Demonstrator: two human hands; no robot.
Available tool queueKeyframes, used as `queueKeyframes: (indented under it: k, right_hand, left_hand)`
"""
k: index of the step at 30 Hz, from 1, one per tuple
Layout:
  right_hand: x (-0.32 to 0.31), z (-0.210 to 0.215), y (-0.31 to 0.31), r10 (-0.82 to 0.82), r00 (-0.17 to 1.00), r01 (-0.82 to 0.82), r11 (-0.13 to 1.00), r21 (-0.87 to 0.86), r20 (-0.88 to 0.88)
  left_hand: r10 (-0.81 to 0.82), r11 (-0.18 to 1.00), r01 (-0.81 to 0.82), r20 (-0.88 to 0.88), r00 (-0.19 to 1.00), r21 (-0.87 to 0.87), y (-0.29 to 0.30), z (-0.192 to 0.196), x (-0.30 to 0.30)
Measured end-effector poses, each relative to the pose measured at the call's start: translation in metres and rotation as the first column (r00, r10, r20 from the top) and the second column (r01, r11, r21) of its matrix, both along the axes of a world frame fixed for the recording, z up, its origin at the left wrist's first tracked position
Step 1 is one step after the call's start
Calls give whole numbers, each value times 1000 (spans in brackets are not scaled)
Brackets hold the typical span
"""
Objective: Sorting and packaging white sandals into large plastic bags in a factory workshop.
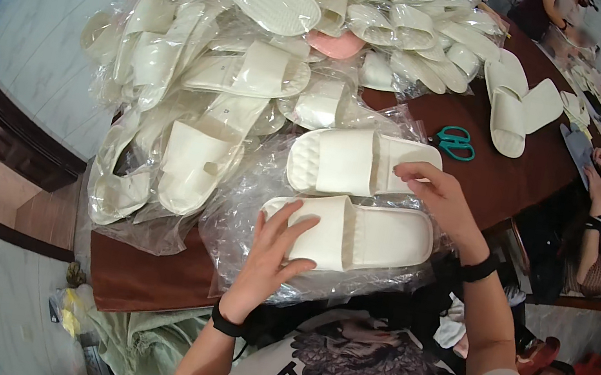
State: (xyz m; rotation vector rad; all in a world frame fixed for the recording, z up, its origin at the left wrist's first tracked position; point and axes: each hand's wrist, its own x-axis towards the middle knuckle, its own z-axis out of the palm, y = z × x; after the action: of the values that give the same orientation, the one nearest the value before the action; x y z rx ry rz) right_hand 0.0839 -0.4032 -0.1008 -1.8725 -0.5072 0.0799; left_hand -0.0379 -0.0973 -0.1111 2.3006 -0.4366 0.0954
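Observation:
Two white slide slippers lie side by side on a sheet of clear plastic film (232,216). On the toe end of the nearer slipper (391,238) rests my left hand (279,243), its fingers spread over the strap's edge. Above the heel end of the farther slipper (336,163) hovers my right hand (434,194), fingers loosely curved and apart; whether it touches the sole is unclear. Nothing shows in either hand. Teal-handled scissors (455,143) lie just beyond the farther slipper's heel.
A heap of white slippers in clear plastic (248,71) covers the table's left and far side, with a pink piece (335,44) among them. More loose slippers (509,115) lie at right. Co-workers sit along the right edge of the brown table (151,274).

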Motion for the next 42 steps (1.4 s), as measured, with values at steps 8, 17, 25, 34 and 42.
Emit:
queueKeyframes:
  k: [8,17,25,34,42]
  right_hand:
    - [-2,8,19,159,982,-125,949,-290,100]
    - [-9,22,64,313,933,-260,929,-265,180]
    - [3,-5,73,336,880,-206,907,-368,336]
    - [-6,3,77,174,856,58,904,-423,488]
    - [9,45,8,-223,843,370,901,-226,490]
  left_hand:
    - [-3,1000,4,81,997,-15,-1,-4,-1]
    - [-34,994,44,94,995,-105,6,-9,-5]
    - [-23,975,53,138,990,-215,5,-6,-8]
    - [99,910,-62,71,993,-409,-6,1,-9]
    - [378,921,-332,250,892,-205,5,-14,-16]
